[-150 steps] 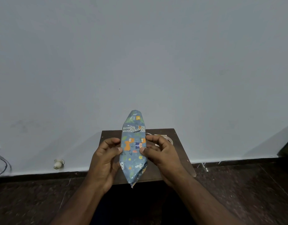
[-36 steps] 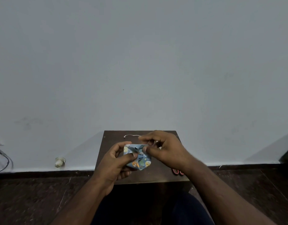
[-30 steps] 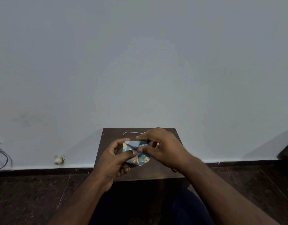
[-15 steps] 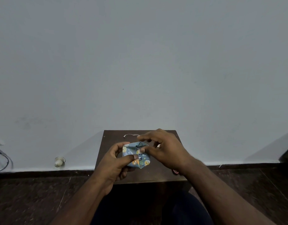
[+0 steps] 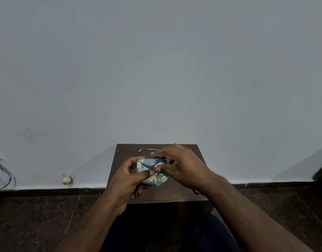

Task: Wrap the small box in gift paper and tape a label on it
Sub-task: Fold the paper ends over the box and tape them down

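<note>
- Position: the wrapped box (image 5: 153, 171) is held just above the small dark table (image 5: 182, 192), between both hands, near the table's middle.
- Left hand (image 5: 128, 179): fingers curl around the box's left side; the thumb presses across the top folds.
- Right hand (image 5: 182, 166): thumb and forefinger pinch the paper flaps at the box's right side; the other fingers arch over it.
- Progress, judged: the blue printed paper covers every visible face, so wrapping looks nearly complete. The gathered flaps on the upward face appear held by fingers alone; tape there cannot be confirmed.
- Remaining, judged: securing the flaps, then taping the label. No label or tape roll can be identified; a thin white string (image 5: 147, 149) lies on the table's far edge.
- Orientation: the folded end faces up toward the person. The package appears roughly square, slightly rotated; its long axis cannot be determined.
</note>
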`<action>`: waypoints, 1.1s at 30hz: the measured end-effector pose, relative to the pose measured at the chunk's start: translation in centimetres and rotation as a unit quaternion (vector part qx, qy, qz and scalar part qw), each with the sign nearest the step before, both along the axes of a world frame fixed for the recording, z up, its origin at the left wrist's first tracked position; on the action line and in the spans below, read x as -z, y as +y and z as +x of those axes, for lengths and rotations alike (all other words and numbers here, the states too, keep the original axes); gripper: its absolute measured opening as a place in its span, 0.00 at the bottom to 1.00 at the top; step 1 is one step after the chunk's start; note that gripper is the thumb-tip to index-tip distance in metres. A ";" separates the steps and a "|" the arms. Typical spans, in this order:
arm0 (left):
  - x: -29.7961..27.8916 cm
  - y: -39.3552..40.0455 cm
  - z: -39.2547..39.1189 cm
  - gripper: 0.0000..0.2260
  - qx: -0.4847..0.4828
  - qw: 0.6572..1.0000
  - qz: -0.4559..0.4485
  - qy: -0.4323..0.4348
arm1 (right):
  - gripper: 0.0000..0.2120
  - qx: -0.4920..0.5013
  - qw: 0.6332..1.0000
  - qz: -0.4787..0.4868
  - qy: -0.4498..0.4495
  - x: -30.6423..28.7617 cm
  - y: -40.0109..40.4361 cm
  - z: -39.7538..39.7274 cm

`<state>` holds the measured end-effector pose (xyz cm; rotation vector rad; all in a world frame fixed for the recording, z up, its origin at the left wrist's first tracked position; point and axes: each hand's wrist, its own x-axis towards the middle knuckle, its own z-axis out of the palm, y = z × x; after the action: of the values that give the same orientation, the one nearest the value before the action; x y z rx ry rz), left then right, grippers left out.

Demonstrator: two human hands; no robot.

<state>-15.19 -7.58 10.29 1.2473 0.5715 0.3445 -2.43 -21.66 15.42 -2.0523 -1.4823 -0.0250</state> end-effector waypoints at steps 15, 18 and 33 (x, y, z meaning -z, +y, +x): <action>-0.1 -0.1 0.2 0.17 -0.049 0.998 -0.026 -0.027 | 0.05 0.031 0.968 0.034 0.245 2.0 -1.2 -3.1; 0.0 -0.2 0.2 0.18 -0.053 0.998 -0.025 -0.031 | 0.06 0.024 0.966 0.054 0.253 2.8 -0.9 -3.9; 0.4 0.3 0.3 0.17 -0.053 0.998 -0.042 -0.008 | 0.10 0.010 0.977 0.118 0.178 4.0 -0.8 -3.7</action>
<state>-14.91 -7.31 9.93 1.1356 0.6330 0.4145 -6.10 -22.42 11.43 -1.7713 -1.1766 0.1453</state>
